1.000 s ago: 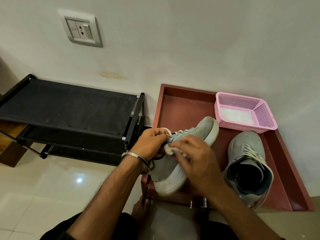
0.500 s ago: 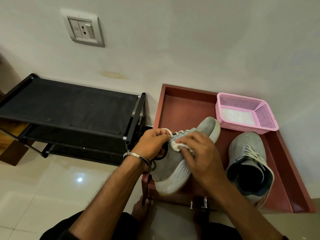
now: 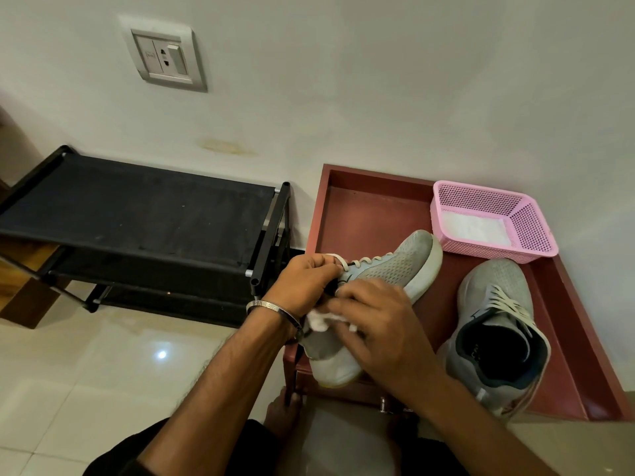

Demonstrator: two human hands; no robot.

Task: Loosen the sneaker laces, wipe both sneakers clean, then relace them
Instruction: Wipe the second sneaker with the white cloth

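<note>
I am cleaning one shoe (image 3: pixel 385 269); it lies tipped on its side on the red tray (image 3: pixel 371 214), with its toe pointing to the wall and its pale sole facing my right; my left hand (image 3: pixel 302 283) curls round the top edge by the laces (image 3: pixel 364 261) and keeps it steady; my right hand (image 3: pixel 381 324) presses a small white wipe (image 3: pixel 319 322) on the shoe's side near the heel, with my fingers bent over the wipe; the other shoe (image 3: pixel 494 334) sits flat just beside it on the tray, laces still in; a pink basket (image 3: pixel 529 225) with a white cloth (image 3: pixel 474 228) inside is behind them. I think the shoe is light and its cloth top is soft and squashy, so it could bend if I push hard; the rubber sole is firmer; the opening rim is a good place to hold; the wipe is thin and floppy and may bunch up.
</note>
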